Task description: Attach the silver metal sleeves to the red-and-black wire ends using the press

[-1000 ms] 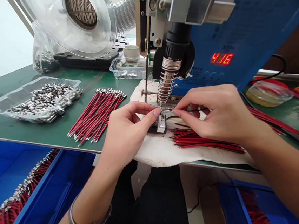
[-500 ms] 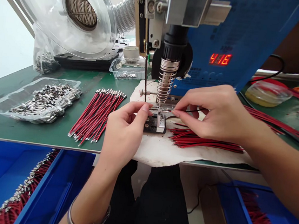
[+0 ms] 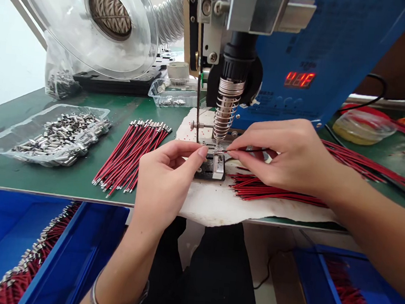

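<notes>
Under the sprung soldering head (image 3: 225,109), both of my hands work at a small metal fixture (image 3: 218,167). My right hand (image 3: 284,155) pinches a thin dark wire (image 3: 256,150), whose end points left over the fixture. My left hand (image 3: 167,179) is closed at the fixture's left side, thumb and forefinger together; what lies between them is too small to make out. Below the right hand a bundle of red and black wires (image 3: 256,188) lies on a white cloth (image 3: 215,206). Left of my left hand lie wires with metal connectors on their ends (image 3: 130,154).
A clear tray of metal connectors (image 3: 60,138) stands on the green table at left. Behind are a large clear reel (image 3: 65,19) and a blue machine (image 3: 327,49) with a red display. Blue bins (image 3: 81,255) of wires sit below the table edge.
My right fingertips have moved slightly left with the wire, closer to the fixture. My left fingertips have shifted a little to the right and down. The wire bundles stay put.
</notes>
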The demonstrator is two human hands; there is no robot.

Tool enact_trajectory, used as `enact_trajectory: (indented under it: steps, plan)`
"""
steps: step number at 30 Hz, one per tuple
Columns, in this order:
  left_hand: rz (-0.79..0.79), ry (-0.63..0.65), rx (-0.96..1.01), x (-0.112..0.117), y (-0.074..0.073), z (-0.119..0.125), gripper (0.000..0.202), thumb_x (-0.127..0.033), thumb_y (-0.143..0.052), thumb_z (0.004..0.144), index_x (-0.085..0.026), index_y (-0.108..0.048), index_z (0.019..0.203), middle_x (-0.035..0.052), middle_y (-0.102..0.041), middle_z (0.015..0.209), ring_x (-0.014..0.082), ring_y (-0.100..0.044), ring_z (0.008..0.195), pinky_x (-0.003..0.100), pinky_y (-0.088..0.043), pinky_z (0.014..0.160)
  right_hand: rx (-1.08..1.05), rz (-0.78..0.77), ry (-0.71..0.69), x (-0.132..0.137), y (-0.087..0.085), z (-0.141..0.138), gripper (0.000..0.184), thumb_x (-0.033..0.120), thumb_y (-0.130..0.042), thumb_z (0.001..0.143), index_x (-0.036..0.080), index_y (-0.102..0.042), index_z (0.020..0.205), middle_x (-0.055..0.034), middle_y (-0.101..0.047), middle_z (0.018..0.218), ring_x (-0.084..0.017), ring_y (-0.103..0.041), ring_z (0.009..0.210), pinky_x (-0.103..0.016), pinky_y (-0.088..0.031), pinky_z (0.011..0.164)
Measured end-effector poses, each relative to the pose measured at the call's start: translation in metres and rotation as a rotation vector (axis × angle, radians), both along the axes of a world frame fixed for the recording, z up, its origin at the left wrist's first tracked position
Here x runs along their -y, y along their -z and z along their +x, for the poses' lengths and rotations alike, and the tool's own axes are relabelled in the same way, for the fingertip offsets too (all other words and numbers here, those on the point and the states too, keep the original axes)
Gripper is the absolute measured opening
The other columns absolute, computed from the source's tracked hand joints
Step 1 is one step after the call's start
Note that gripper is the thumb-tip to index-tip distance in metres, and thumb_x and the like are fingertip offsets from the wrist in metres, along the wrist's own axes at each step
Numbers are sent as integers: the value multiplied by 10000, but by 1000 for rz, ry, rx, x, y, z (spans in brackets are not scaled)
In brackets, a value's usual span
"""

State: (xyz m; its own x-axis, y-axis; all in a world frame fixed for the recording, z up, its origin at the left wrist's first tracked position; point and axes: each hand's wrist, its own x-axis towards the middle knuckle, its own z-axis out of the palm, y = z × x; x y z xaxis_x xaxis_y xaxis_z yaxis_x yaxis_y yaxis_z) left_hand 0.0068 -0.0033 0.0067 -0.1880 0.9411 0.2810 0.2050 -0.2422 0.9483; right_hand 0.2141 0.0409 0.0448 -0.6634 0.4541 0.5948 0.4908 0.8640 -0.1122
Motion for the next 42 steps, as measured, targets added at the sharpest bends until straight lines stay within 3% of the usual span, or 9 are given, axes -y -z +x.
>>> enact_trajectory:
  steps: [9,12,16,24,42]
  plan:
    - [28,-47,-42,0,-3,2,277,-380,-647,948,-181,-723,770,26,-704,741,128,-601,650,243,-482,629,-4,-27,-34,1,2,-1,151,148,-623,911,229,-741,862,-29,-754,832,-176,-682,722,-314,-523,652]
    - [-5,-18,3,0,-2,2,187,-362,-747,875,-178,-719,898,25,-706,759,130,-601,643,241,-468,591,5,-34,-27,1,2,-1,147,155,-620,919,232,-738,875,-26,-741,831,-173,-674,724,-312,-520,657]
    - [-27,-8,70,0,-2,2,313,-336,-791,840,-180,-666,1081,-6,-668,698,110,-565,597,219,-413,525,16,-22,-23,1,2,-1,150,145,-610,930,212,-733,875,-30,-734,826,-163,-659,719,-306,-514,657]
    - [14,-50,71,1,-3,5,141,-291,-723,890,-184,-674,969,-11,-659,675,108,-583,603,224,-464,586,-13,1,-56,-1,4,-2,153,141,-615,930,207,-736,864,-34,-747,826,-164,-664,713,-310,-523,636]
    - [2,-41,40,1,-3,4,140,-313,-698,904,-178,-670,927,-9,-655,673,114,-600,613,224,-476,597,-7,88,-60,-1,6,-2,170,125,-615,930,166,-766,865,-54,-764,832,-166,-691,703,-309,-511,599]
